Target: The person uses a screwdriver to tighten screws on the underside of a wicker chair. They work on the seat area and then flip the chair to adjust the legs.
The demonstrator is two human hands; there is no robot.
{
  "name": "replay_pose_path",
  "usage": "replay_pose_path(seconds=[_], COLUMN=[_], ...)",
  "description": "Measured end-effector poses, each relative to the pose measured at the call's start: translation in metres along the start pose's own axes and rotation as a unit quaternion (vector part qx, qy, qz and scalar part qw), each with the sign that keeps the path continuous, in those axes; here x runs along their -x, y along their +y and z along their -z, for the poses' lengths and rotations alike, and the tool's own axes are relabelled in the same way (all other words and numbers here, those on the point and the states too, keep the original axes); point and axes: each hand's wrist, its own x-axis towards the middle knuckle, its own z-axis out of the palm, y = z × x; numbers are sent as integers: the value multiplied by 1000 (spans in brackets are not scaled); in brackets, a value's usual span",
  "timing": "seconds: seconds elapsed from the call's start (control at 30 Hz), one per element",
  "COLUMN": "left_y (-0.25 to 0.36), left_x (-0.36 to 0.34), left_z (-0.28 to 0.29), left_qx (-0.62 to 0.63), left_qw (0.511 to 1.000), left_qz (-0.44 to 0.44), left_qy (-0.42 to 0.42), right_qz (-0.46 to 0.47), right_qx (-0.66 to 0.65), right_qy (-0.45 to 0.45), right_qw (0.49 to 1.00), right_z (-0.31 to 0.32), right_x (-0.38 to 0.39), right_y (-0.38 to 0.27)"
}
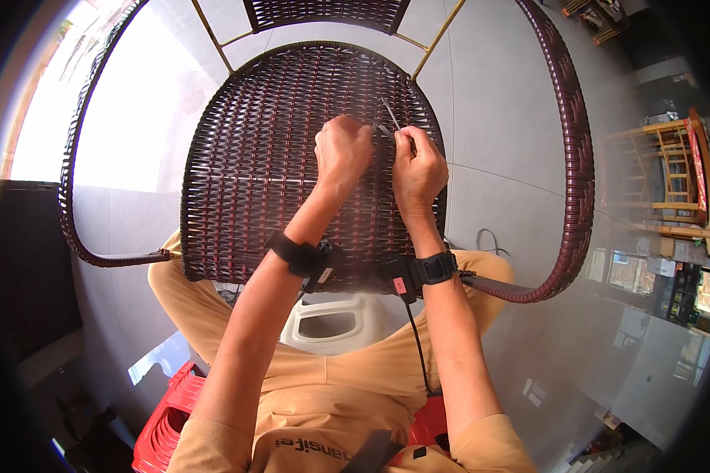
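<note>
A woven dark brown rattan-style chair seat [260,158] lies in front of me. My left hand [341,158] is closed over the seat right of its middle, its fingertips by a short curved grey piece [383,131]; what they grip I cannot make out. Just to its right, my right hand [418,165] is closed on a thin grey strip [388,106], which sticks up and away from me between finger and thumb. Both wrists carry black strapped devices.
Curved woven arms [572,158] flank the seat, with a backrest [325,11] beyond. A white stool [331,339] is below, between my bent legs; red plastic stool [170,418] beneath me. Wooden chairs [686,173] stand at right, a dark panel [39,268] at left.
</note>
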Motion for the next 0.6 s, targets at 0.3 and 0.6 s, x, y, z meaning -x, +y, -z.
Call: replay_pose_path(seconds=[0.3,0.6], left_y=[14,15], left_x=[10,10], left_z=[6,-10], left_qx=[194,174], left_qw=[968,977], left_qz=[127,120], left_qy=[-95,-26], right_qz=[3,-3], right_qx=[3,-3], right_qy=[18,7], right_qw=[1000,1000], right_z=[-2,-2], right_x=[0,1], right_y=[2,4])
